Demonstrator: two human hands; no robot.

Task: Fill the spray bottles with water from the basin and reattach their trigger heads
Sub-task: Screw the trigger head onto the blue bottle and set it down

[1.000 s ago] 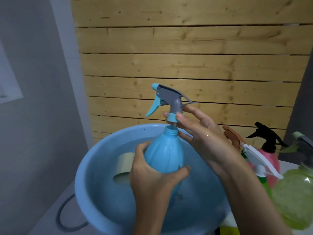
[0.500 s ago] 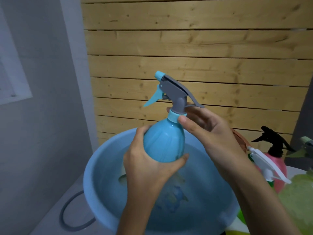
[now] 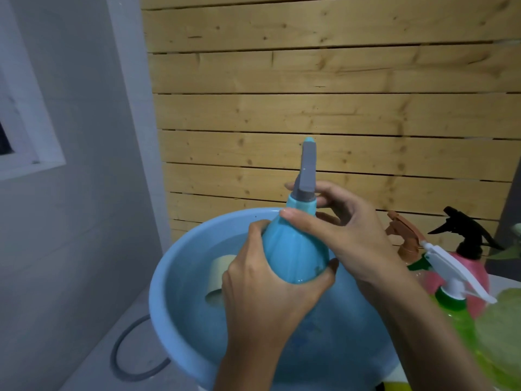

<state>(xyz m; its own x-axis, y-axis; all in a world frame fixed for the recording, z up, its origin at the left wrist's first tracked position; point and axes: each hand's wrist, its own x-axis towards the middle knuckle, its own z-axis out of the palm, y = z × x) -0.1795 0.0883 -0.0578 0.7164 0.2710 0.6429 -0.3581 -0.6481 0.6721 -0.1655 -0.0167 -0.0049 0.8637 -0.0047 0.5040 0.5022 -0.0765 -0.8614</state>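
Left grip (image 3: 270, 289) is curled round the belly of the blue spray bottle (image 3: 294, 249) and holds it upright above the water. Right grip (image 3: 349, 235) pinches the blue collar (image 3: 301, 206) of the grey trigger head (image 3: 307, 170) between thumb and fingers.

Purpose, as judged: the lower grip stops the body from rotating while the upper grip turns the collar onto the neck. Working over the basin returns any spill to the water. The collar appears seated; whether the thread is tight cannot be told.

Behind both grips stands a wooden slat wall (image 3: 310, 80). Directly below them is the blue basin (image 3: 158, 294), which holds water.

Right of the right grip, close to its forearm, are:
- a pink bottle (image 3: 479, 275) with a black head;
- a green bottle (image 3: 462, 328) with a white head;
- a brown head (image 3: 403, 230), whose bottle is hidden.

These crowd any set-down on that side. Below and left of the left grip, a beige cup (image 3: 220, 277) lies in the water, partly hidden by that grip.
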